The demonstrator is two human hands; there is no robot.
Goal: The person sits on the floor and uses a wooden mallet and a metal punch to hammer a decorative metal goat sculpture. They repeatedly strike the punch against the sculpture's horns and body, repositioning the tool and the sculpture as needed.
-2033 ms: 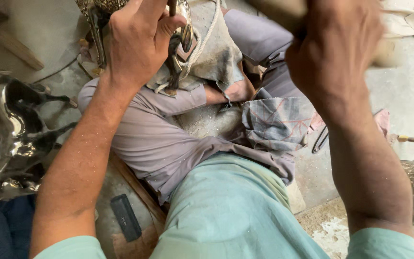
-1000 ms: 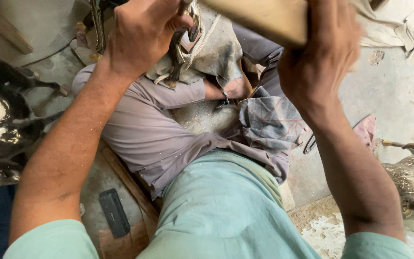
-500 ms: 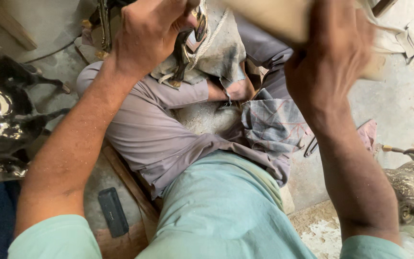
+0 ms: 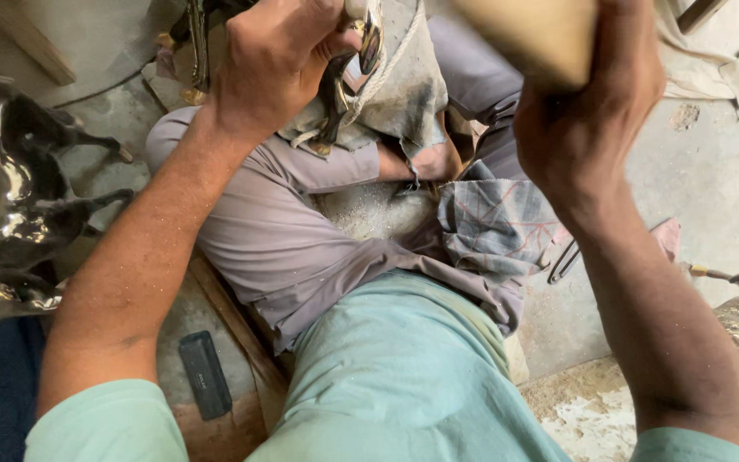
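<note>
Hands [image 4: 275, 73] gripping metal piece [image 4: 348, 64], perhaps wooden block [image 4: 532, 34]

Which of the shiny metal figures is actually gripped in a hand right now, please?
The small metal piece at top centre, clasped by the left hand; the large shiny figure at left stands untouched.

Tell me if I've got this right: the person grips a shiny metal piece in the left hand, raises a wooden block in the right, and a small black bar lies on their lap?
Not quite. In the head view the small black bar lies on the floor beside the left leg, not on the lap. The rest holds: the left hand grips the shiny metal piece, and the right hand raises the wooden block.
</note>
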